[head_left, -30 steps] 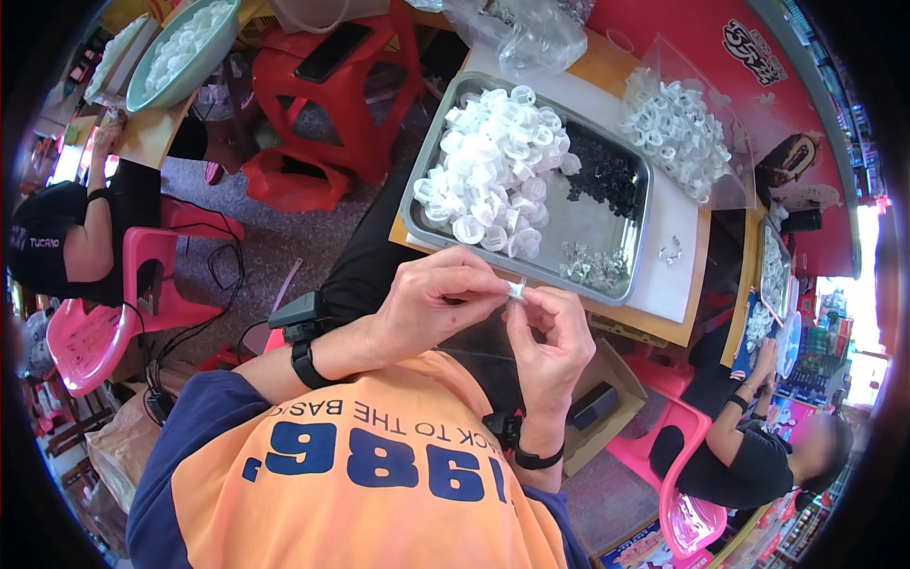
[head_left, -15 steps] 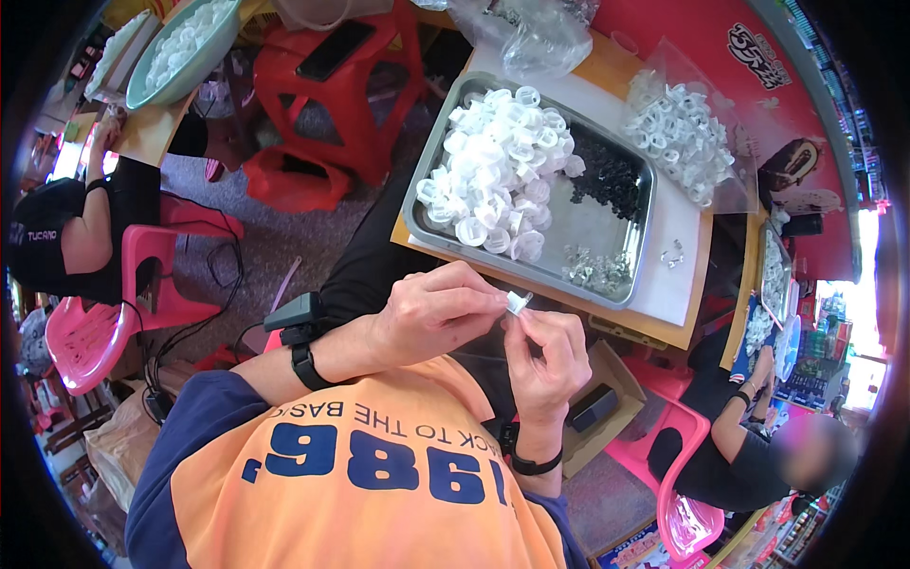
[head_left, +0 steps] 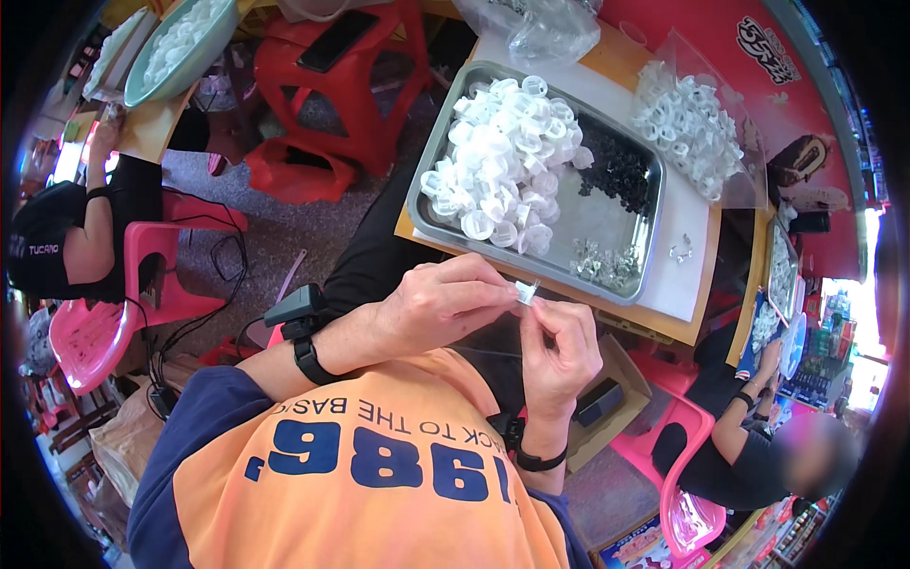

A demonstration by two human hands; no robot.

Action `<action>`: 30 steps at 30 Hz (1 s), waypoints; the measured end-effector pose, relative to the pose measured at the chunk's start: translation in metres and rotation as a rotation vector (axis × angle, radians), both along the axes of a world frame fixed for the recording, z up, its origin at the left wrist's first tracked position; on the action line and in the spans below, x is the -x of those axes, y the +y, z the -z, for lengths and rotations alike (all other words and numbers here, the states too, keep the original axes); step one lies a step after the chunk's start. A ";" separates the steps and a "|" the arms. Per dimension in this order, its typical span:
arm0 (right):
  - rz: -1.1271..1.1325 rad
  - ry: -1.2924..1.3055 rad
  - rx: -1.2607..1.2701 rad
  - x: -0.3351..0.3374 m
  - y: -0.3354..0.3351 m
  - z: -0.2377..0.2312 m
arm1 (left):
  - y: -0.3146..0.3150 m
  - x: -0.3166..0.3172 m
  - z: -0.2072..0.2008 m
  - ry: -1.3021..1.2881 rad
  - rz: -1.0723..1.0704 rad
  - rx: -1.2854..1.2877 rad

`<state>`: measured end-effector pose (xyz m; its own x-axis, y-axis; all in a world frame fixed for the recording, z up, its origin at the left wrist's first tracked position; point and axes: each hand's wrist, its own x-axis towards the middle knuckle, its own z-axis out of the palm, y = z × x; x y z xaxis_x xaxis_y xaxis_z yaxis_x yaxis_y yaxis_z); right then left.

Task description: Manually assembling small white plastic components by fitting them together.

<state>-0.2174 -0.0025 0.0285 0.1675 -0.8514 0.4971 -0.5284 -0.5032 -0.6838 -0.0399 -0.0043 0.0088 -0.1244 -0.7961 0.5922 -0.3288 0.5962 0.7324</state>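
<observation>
A person in an orange-and-navy shirt works just outside the near rim of a metal tray (head_left: 590, 216), with only a narrow gap in view between rim and fingertips. The tray sits on a white board (head_left: 668, 292) whose strip of open surface runs along the right, bounded by the wooden table edge (head_left: 654, 325); bare metal shows between the tray's heaps.

The left hand (head_left: 457, 302) pinches a small white plastic piece (head_left: 525, 293) between thumb and fingers. The right hand (head_left: 561, 351), fingers curled, meets the piece at its other side; its exact grip is too small to tell.

White plastic caps (head_left: 512, 152) fill the tray's left, black parts (head_left: 621, 173) lie at the far right, and small shiny pieces (head_left: 605, 264) gather in the near right corner. A clear bag of translucent parts (head_left: 692, 128) stands beyond the tray. Below the table edge, close by the right hand, sits an open cardboard box (head_left: 616, 375); a pink chair (head_left: 687, 455) and a seated co-worker (head_left: 735, 431) flank it.

Compared with half a second ago, both hands and the piece appear slightly farther right, the piece a little higher; the heaps look unchanged.
</observation>
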 end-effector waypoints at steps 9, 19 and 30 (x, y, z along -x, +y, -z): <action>0.001 0.045 0.070 -0.004 0.002 -0.003 | 0.005 0.001 0.006 0.002 -0.028 0.041; 0.022 0.021 0.033 -0.007 0.003 -0.003 | 0.004 0.001 0.007 -0.041 -0.046 0.086; -0.001 -0.145 -0.732 0.032 -0.056 -0.036 | 0.001 0.001 -0.003 0.089 0.021 -0.209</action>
